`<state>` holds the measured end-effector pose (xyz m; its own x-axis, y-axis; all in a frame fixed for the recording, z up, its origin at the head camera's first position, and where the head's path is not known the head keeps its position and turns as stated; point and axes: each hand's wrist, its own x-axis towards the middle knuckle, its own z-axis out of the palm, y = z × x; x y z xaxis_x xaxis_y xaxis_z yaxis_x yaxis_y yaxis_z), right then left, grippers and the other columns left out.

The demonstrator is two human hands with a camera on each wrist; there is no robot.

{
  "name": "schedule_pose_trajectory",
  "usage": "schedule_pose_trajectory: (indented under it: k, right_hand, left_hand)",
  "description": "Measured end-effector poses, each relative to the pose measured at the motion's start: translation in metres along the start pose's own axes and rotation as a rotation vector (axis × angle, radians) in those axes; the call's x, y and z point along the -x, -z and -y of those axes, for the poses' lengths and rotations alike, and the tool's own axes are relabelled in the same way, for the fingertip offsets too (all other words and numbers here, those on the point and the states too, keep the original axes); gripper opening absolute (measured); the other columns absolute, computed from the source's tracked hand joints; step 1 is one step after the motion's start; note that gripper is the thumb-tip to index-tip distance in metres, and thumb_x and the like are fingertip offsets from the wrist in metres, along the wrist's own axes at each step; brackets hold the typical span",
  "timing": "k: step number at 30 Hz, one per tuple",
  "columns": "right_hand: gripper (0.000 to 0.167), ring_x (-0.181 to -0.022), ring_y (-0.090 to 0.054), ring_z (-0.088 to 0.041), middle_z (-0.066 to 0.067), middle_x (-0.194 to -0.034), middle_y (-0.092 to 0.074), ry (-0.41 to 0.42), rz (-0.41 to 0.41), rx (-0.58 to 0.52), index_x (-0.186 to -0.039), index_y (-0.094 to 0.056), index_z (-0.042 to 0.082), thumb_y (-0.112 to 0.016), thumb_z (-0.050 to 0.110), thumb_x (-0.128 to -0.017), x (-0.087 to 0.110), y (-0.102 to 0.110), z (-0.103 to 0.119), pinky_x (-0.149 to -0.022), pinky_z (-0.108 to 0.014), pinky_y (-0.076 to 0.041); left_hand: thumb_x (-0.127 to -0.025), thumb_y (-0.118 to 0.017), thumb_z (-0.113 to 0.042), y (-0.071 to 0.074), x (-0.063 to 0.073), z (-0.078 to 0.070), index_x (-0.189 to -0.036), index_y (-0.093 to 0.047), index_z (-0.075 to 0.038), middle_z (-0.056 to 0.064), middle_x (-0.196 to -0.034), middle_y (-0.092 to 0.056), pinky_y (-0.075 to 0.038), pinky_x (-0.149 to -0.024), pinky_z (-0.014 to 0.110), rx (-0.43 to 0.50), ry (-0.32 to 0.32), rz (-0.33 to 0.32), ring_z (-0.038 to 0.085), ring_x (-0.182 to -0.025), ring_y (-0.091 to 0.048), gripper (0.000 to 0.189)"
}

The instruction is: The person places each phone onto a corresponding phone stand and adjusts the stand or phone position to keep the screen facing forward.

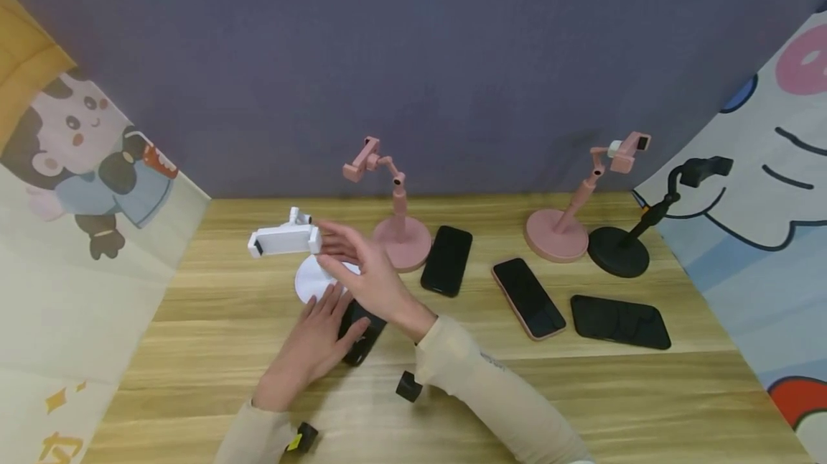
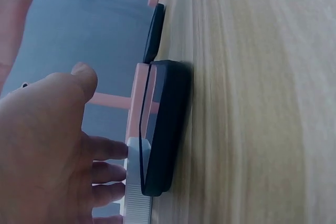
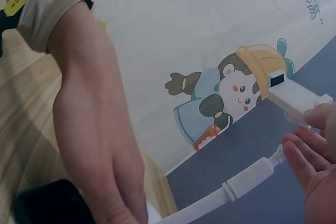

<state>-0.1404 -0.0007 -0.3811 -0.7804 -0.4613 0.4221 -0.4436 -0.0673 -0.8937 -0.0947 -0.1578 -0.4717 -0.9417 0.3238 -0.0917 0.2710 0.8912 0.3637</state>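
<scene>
A white phone stand [image 1: 285, 239] has a round base [image 1: 309, 279] on the wooden table and a clamp raised above it. My left hand [image 1: 316, 337] lies low with straight fingers reaching the base's near edge. Its thumb extends over a black phone [image 1: 362, 340] lying beside the base. In the left wrist view, those fingertips meet the white base [image 2: 137, 182]. My right hand [image 1: 375, 277] is at the right end of the clamp, fingers extended and thumb apart. The right wrist view has its fingertips right at the white clamp [image 3: 296, 98], above the stem [image 3: 231, 184].
Behind my right hand stands a pink phone stand [image 1: 402, 238]. Another pink stand [image 1: 557, 234] and a black stand [image 1: 618, 252] are at the back right. Phones lie between: a black one [image 1: 447, 261], a pink-cased one [image 1: 528, 299] and a black one [image 1: 620, 322] lying sideways.
</scene>
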Motion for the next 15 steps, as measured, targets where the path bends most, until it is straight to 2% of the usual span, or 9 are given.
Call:
schedule_pose_trajectory:
  k: [5,11,15]
  right_hand:
    - [0.046,-0.128,-0.061,-0.022,-0.016,-0.137,-0.063,-0.036,0.040,0.007,-0.151,-0.047,0.003,-0.058,0.009,-0.106,0.008,0.004,-0.010,-0.111,-0.029,-0.047]
    - [0.043,-0.127,-0.062,-0.023,-0.015,-0.137,-0.064,-0.039,0.097,0.058,-0.149,-0.049,0.004,-0.057,0.009,-0.106,0.018,0.008,-0.024,-0.108,-0.029,-0.050]
    - [0.044,-0.124,-0.064,-0.026,-0.016,-0.135,-0.065,-0.077,0.143,0.070,-0.148,-0.050,0.000,-0.057,0.011,-0.106,0.025,0.009,-0.033,-0.107,-0.028,-0.051]
  left_hand:
    - [-0.108,-0.043,-0.053,-0.001,0.004,0.001,-0.155,-0.041,0.002,0.024,-0.162,-0.036,-0.021,-0.125,0.060,0.010,-0.033,-0.059,0.038,-0.155,-0.026,0.073]
    - [-0.107,-0.048,-0.050,-0.001,0.012,0.004,-0.151,-0.048,0.002,0.026,-0.159,-0.040,-0.028,-0.122,0.062,0.004,-0.080,-0.147,0.041,-0.150,-0.034,0.068]
    - [-0.104,-0.058,-0.047,0.000,0.019,0.009,-0.148,-0.053,0.001,0.027,-0.157,-0.042,-0.034,-0.118,0.063,-0.011,-0.115,-0.219,0.043,-0.146,-0.040,0.066]
